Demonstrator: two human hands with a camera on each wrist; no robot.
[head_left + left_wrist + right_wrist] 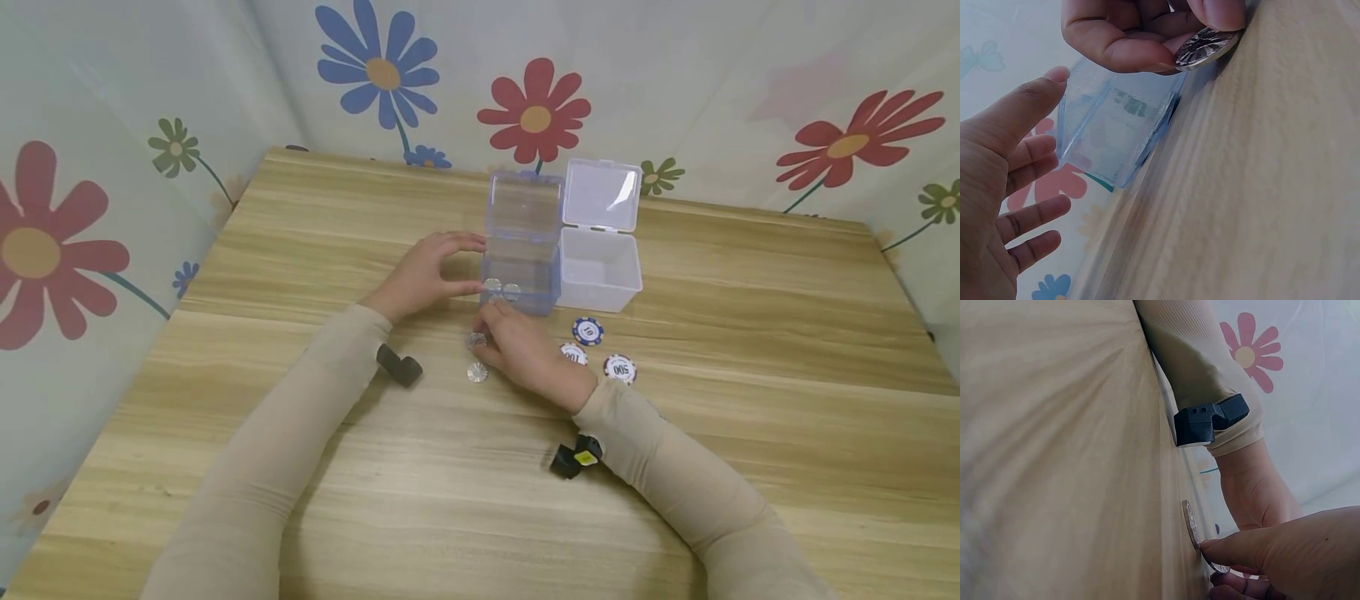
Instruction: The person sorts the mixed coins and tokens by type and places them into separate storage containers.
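Observation:
My right hand [525, 350] pinches a silver coin [1207, 49] between thumb and fingers, just in front of a clear blue plastic box [521, 304]. Another silver coin [477, 372] lies on the table by that hand. The blue box stands with its lid [527, 204] tipped back, and several silver coins [512, 292] show inside it. At the box's left side is my left hand [420, 275], thumb and fingers extended to its wall and holding nothing; whether they touch it I cannot tell. In the right wrist view, the loose coin [1191, 524] appears beside the right thumb.
Against the blue box's right side stands a white box [600, 287], its lid [602, 196] raised. Three poker chips lie in front: a blue one [588, 331], one marked 100 [573, 354] and one marked 500 [620, 367]. A flowered curtain [675, 75] hangs behind the wooden table [450, 500].

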